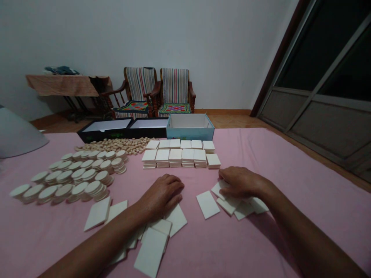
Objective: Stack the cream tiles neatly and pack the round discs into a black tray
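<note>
Loose tiles lie in front of the stacks. To the stacks' near right, the right hand curls over some; whether it pinches one, I cannot tell. The left hand, fingers together, grip hidden, is before them too. Discs sit left of the stacks, a blue box behind.

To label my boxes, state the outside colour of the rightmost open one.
The rightmost box is light blue outside, clearest in the head view.
</note>
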Demonstrator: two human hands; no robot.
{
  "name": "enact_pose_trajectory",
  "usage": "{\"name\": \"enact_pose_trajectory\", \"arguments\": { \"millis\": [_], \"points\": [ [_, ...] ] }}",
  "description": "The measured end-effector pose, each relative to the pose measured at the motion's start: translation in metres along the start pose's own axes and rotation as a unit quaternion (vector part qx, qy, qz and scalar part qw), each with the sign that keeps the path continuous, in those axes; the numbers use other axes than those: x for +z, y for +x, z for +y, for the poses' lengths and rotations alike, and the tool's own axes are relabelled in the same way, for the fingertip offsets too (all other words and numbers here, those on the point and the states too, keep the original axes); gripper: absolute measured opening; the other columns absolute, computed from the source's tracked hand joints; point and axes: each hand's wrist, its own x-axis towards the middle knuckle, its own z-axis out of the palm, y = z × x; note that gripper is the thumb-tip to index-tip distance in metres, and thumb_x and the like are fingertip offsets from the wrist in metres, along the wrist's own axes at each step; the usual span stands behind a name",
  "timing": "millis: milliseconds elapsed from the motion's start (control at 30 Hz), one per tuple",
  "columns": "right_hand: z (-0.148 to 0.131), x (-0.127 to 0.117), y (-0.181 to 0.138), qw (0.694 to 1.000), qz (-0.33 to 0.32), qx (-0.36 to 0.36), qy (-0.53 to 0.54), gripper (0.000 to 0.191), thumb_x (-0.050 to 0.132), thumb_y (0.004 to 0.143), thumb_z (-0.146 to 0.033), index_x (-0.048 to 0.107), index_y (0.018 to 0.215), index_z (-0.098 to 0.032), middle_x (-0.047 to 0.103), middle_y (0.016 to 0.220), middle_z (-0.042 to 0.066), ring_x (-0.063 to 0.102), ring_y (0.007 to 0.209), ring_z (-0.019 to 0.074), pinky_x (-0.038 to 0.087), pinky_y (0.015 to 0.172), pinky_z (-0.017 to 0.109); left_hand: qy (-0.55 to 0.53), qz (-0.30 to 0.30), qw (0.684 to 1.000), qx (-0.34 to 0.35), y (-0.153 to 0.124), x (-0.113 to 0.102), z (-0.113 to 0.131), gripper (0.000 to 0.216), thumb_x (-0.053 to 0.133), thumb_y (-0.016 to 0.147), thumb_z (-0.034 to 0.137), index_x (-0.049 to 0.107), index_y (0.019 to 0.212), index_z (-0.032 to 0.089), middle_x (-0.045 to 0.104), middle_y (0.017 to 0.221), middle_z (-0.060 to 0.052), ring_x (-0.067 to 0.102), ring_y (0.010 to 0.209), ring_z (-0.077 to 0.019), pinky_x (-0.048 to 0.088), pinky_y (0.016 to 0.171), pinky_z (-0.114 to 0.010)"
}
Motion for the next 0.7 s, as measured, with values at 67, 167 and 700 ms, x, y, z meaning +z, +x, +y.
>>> {"name": "enact_pose_trajectory", "arguments": {
  "millis": [67, 167, 700],
  "points": [
    [-0.003, 0.0, 0.0, 1.0, 0.008, 0.001, -0.002, 0.045, 0.058, 0.074, -0.045, 0.063, 0.105, -0.013, 0.067, 0.104, 0.016, 0.062, 0.092, 0.029, 0.044, 0.073, 0.036, -0.001, 0.001, 1.0, -0.001, 0.0, 0.0, 0.0, 0.022, 0.054, 0.086, 0.024, 0.06, 0.106, 0.017, 0.061, 0.106, -0.01, 0.054, 0.099, -0.0234, 0.047, 0.085, -0.042],
    [-0.011, 0.002, -0.001, 1.0, 0.018, 0.013, -0.017, 0.051, 0.058, 0.071, -0.054, 0.064, 0.1, -0.012, 0.067, 0.101, 0.018, 0.063, 0.09, 0.0312, 0.044, 0.07, 0.037, 0.0, 0.002, 1.0, -0.002, 0.0, 0.0, -0.001, 0.023, 0.054, 0.086, 0.025, 0.06, 0.108, 0.018, 0.061, 0.107, -0.01, 0.054, 0.099, -0.0232, 0.047, 0.085, -0.041],
    [0.035, 0.019, 0.048, 0.954, 0.283, -0.033, 0.092, 0.049, 0.061, 0.077, -0.04, 0.05, 0.119, -0.018, 0.054, 0.118, 0.014, 0.046, 0.108, 0.0282, 0.036, 0.087, 0.04, 0.007, 0.002, 1.0, 0.002, -0.001, 0.003, -0.004, 0.023, 0.054, 0.086, 0.024, 0.06, 0.108, 0.018, 0.061, 0.107, -0.01, 0.054, 0.099, -0.0232, 0.047, 0.086, -0.041]
  ]
}}
